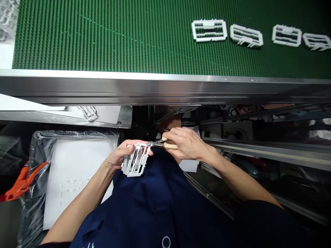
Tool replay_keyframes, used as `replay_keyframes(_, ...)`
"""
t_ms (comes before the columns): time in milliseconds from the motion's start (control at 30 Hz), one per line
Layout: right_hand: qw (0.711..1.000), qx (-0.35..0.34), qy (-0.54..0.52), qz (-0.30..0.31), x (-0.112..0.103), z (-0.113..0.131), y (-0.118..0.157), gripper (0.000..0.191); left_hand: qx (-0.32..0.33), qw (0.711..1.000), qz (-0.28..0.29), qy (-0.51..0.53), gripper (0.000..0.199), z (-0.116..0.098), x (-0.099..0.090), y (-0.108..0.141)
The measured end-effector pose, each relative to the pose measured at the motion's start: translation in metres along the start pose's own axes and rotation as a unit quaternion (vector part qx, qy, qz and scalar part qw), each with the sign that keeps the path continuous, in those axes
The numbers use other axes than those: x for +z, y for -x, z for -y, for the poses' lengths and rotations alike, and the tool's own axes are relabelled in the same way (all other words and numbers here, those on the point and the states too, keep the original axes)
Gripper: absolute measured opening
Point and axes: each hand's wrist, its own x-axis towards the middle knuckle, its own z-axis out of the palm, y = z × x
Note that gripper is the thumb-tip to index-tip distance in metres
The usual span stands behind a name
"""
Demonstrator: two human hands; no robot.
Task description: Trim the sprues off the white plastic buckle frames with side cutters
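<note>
My left hand (123, 153) is closed around white plastic frames (136, 162) in front of my dark blue shirt. More than one frame seems to be stacked there, but I cannot tell how many. From the right, my right hand (186, 143) grips a pair of nippers (169, 144) by their light tan handles. The metal jaws point left and meet the upper right corner of the held frames. Whether the jaws are closed on the plastic is too small to tell.
Several similar white frames (209, 30) lie on the green conveyor belt (103, 38), behind a metal rail (165, 86). Another frame (88, 113) rests on a ledge below. At left, a plastic-lined box (38, 144) holds a white sheet (77, 162), with orange-handled cutters (22, 184) beside it.
</note>
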Motion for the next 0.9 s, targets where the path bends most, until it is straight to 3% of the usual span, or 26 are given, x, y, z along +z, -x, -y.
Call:
replay_keyframes(433, 1.000, -0.004, -0.001, 0.009, -0.001, -0.003, 0.000, 0.020, -0.016, 1.000, 0.015, -0.003, 0.052, 0.000, -0.004, -0.003)
replay_keyframes(633, 0.993, 0.036, -0.114, 0.002, 0.004, -0.003, -0.001, 0.017, -0.014, 1.000, 0.010, 0.013, 0.052, 0.001, -0.003, -0.005)
replay_keyframes(733, 0.961, 0.100, -0.256, -0.012, 0.013, -0.002, -0.003, 0.022, -0.015, 0.999, -0.001, 0.032, 0.055, 0.000, -0.004, -0.007)
replay_keyframes(900, 0.867, 0.234, -0.434, -0.067, 0.036, 0.003, -0.004, 0.032, 0.036, 0.993, -0.065, 0.090, 0.048, -0.004, -0.004, -0.012)
